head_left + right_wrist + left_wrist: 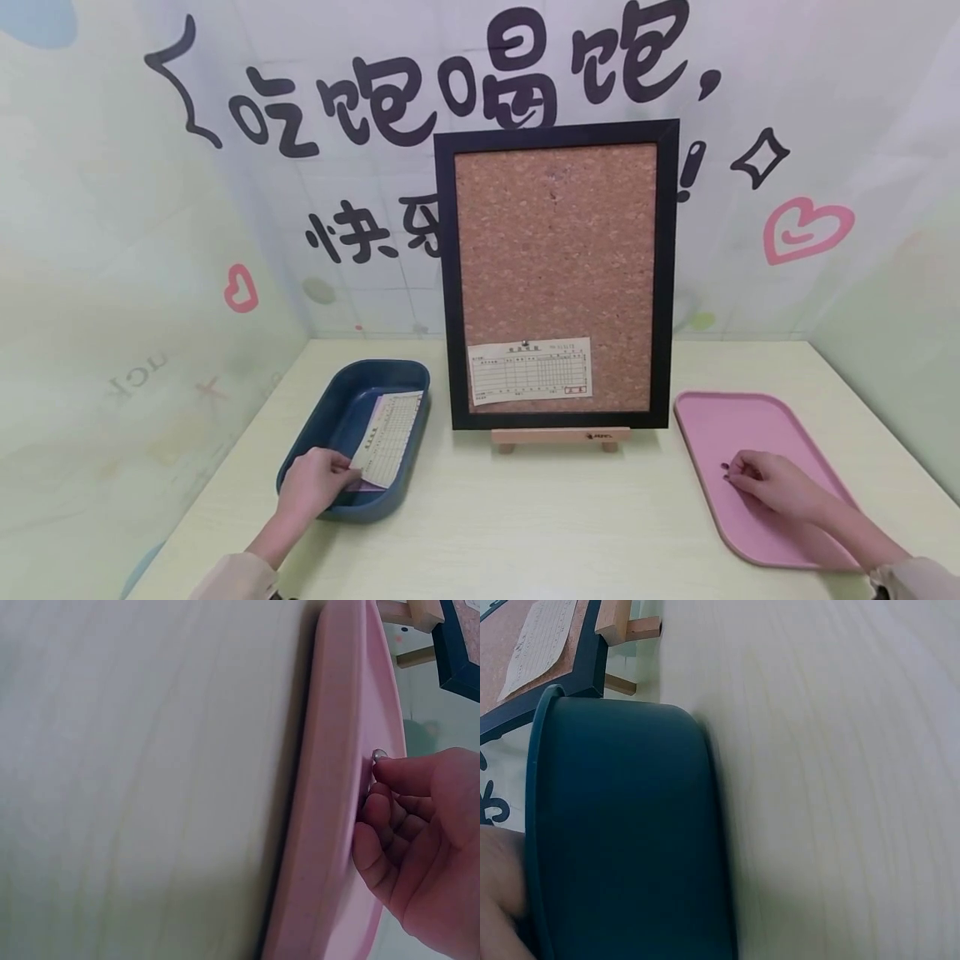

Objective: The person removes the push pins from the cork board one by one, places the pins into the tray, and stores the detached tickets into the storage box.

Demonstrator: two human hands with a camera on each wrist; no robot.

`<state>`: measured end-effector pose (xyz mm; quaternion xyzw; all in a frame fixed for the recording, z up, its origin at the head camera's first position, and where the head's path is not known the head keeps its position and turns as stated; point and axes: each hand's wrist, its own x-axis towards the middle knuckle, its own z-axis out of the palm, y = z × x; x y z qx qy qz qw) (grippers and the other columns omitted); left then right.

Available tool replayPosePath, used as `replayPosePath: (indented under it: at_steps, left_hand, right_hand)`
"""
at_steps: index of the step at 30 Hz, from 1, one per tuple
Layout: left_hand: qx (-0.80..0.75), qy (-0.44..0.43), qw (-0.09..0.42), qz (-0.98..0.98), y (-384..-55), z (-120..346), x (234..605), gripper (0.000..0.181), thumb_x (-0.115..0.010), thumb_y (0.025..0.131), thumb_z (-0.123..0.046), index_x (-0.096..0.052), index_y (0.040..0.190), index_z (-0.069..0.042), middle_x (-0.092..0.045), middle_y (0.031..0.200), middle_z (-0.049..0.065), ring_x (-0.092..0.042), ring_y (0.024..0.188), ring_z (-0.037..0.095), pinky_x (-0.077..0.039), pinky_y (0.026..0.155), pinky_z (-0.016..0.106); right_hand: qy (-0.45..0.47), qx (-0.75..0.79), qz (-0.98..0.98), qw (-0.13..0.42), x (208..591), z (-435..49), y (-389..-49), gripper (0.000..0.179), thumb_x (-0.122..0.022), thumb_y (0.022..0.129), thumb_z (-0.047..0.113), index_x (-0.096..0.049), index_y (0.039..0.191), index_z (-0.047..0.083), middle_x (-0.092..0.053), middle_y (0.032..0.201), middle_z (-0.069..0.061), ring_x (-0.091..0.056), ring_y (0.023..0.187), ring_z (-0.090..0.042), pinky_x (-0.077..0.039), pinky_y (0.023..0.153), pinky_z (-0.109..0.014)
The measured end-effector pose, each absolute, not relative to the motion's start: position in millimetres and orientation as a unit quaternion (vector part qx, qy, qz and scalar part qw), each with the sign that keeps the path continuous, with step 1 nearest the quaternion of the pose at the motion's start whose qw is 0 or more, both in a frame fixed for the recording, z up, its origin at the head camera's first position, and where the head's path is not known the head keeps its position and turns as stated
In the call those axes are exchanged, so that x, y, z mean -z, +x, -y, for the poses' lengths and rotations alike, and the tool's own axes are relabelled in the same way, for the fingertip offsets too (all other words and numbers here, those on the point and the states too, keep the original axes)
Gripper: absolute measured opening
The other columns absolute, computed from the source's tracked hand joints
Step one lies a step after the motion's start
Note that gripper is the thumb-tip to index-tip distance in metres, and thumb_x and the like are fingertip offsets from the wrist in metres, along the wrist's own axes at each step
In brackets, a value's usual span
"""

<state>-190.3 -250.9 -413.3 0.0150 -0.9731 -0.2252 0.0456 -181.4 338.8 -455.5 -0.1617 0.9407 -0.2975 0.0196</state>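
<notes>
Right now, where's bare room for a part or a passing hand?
Free: the tabletop between the blue bin and pink tray, in front of the easel; also the tray's far end. Crowded: the bin, where the left hand pinches a paper slip, and the tray's middle, where the right hand is at small dark items.

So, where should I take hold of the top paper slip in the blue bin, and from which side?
I'd pinch the paper slip by its near-left corner, where the left grip holds it, coming from above and the left. It's thin, so an edge likely suits best; its right edge lies close to the wall of the blue bin, while bare floor shows leftward.
</notes>
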Motion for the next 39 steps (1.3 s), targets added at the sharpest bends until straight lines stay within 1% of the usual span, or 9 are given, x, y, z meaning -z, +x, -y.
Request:
replayPosePath:
  at_steps: [8,11,15,18,22,27,32,36,39]
  left_hand:
    - [0.196,0.014,0.041,0.98,-188.6,253.0,410.1,0.019,-0.075,0.07,-0.015,-0.07,0.077,0.003,-0.067,0.068,0.009,-0.056,0.056,0.015,-0.044,0.05,0.032]
    - [0.178,0.011,0.042,0.983,-188.2,254.7,409.1,0.02,-0.075,0.069,-0.015,-0.07,0.077,0.003,-0.067,0.069,0.011,-0.06,0.058,0.019,-0.046,0.052,0.035]
    - [0.161,0.002,0.05,0.986,-188.4,257.3,406.6,0.022,-0.074,0.069,-0.015,-0.07,0.079,0.005,-0.068,0.075,0.015,-0.064,0.067,0.028,-0.05,0.058,0.04]
    - [0.164,-0.002,0.053,0.985,-188.8,257.5,402.8,0.023,-0.073,0.071,-0.014,-0.069,0.082,0.006,-0.068,0.076,0.016,-0.065,0.07,0.029,-0.05,0.059,0.041]
    - [0.182,-0.01,0.059,0.982,-190.6,252.8,393.8,0.024,-0.072,0.073,-0.014,-0.069,0.087,0.006,-0.068,0.077,0.014,-0.065,0.07,0.027,-0.05,0.06,0.039]
    - [0.199,-0.023,0.077,0.977,-195.9,238.9,379.5,0.026,-0.071,0.075,-0.014,-0.068,0.091,0.006,-0.068,0.077,0.012,-0.065,0.07,0.025,-0.05,0.06,0.038]
    - [0.219,-0.037,0.12,0.968,-204.3,218.7,371.1,0.027,-0.07,0.077,-0.015,-0.068,0.096,0.003,-0.069,0.083,0.013,-0.065,0.074,0.025,-0.05,0.062,0.039]
    - [0.252,-0.072,0.151,0.953,-214.4,199.4,368.0,0.03,-0.07,0.078,-0.019,-0.067,0.101,0.0,-0.068,0.093,0.013,-0.065,0.081,0.025,-0.05,0.069,0.041]
    - [0.272,-0.104,0.155,0.944,-222.7,185.1,366.3,0.036,-0.072,0.077,-0.022,-0.066,0.106,-0.003,-0.067,0.1,0.011,-0.064,0.089,0.025,-0.05,0.075,0.041]
  right_hand:
    - [-0.163,0.323,-0.932,0.038,452.4,-341.2,-180.9,0.006,-0.058,0.086,0.01,-0.056,0.082,0.005,-0.052,0.066,0.004,-0.043,0.05,0.0,-0.041,0.045,-0.022]
    - [-0.163,0.324,-0.931,0.04,451.1,-343.6,-180.5,0.008,-0.06,0.085,0.011,-0.056,0.083,0.004,-0.053,0.067,0.004,-0.043,0.05,0.0,-0.041,0.045,-0.022]
    - [-0.179,0.306,-0.935,0.009,449.1,-347.1,-180.1,0.008,-0.063,0.082,0.009,-0.057,0.082,0.005,-0.052,0.068,0.006,-0.042,0.055,0.002,-0.041,0.048,-0.021]
    - [-0.198,0.301,-0.933,-0.017,446.6,-349.8,-180.6,0.007,-0.064,0.081,0.006,-0.057,0.08,0.005,-0.052,0.068,0.008,-0.041,0.056,0.003,-0.04,0.048,-0.021]
    - [-0.206,0.321,-0.924,-0.004,439.9,-352.0,-183.0,0.006,-0.06,0.082,0.001,-0.055,0.081,0.002,-0.052,0.067,0.006,-0.042,0.051,0.002,-0.04,0.042,-0.022]
    - [-0.222,0.335,-0.916,0.0,428.6,-349.1,-189.4,0.004,-0.057,0.083,-0.003,-0.053,0.083,-0.002,-0.051,0.065,0.002,-0.041,0.047,0.001,-0.038,0.038,-0.022]
    - [-0.236,0.33,-0.914,-0.016,419.2,-342.2,-197.8,0.005,-0.058,0.083,-0.004,-0.054,0.085,-0.003,-0.051,0.066,0.003,-0.042,0.047,0.0,-0.038,0.038,-0.022]
    - [-0.246,0.324,-0.913,-0.03,409.1,-333.9,-204.1,0.006,-0.059,0.082,-0.003,-0.054,0.086,-0.004,-0.052,0.065,0.001,-0.044,0.047,-0.001,-0.039,0.039,-0.023]
    - [-0.22,0.309,-0.925,-0.018,398.2,-325.3,-208.2,0.011,-0.06,0.084,0.002,-0.055,0.09,-0.004,-0.054,0.067,-0.001,-0.045,0.049,-0.003,-0.04,0.043,-0.023]
